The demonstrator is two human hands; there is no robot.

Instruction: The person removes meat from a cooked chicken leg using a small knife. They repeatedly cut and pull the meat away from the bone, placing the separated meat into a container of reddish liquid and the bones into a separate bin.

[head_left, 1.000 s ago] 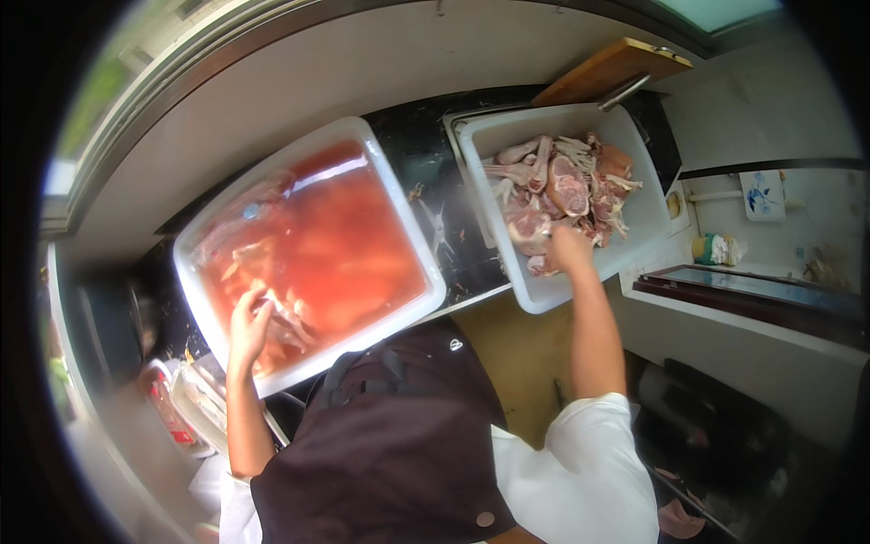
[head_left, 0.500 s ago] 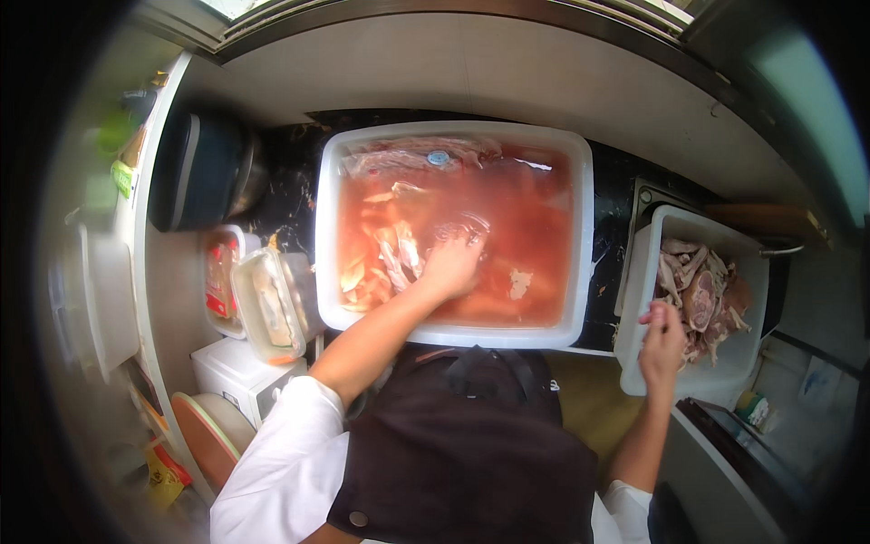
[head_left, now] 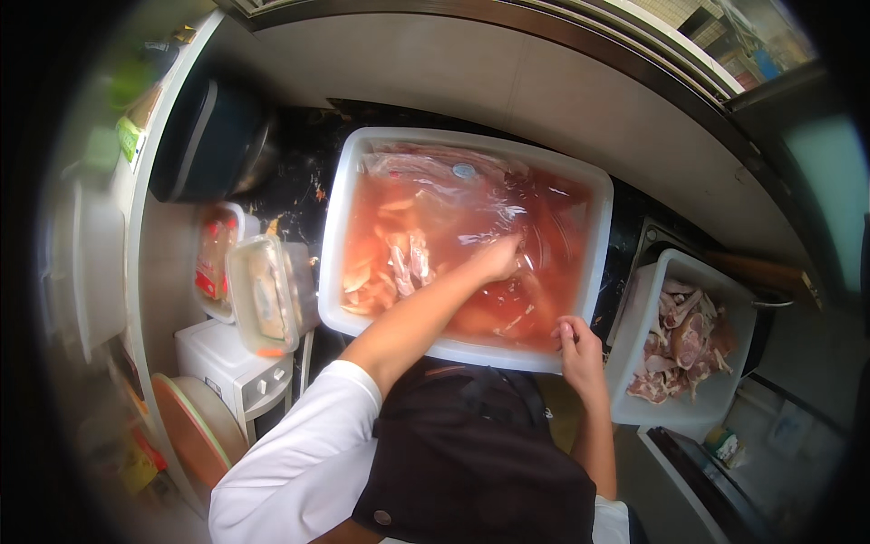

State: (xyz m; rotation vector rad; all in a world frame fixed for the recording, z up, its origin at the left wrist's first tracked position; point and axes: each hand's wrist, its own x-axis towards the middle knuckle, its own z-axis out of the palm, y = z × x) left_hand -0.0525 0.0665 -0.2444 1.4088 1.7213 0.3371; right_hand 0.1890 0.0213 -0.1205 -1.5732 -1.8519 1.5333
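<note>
At the centre of the frame, the large white tub point(head_left: 337, 227) sits on the dark worktop point(head_left: 299, 163), filled with reddish water in which many pale meat pieces point(head_left: 403, 263) soak, so much remains to lift out. At the right, the smaller white bin point(head_left: 639, 308) holds a partial heap of drained pink cuts point(head_left: 684, 340). The left hand point(head_left: 498, 258) dips into the liquid, fingers curled among the meat; whether it pinches a piece cannot be told. The right hand point(head_left: 578, 349) rests on the tub's near rim, fingers loosely closed over it.
</note>
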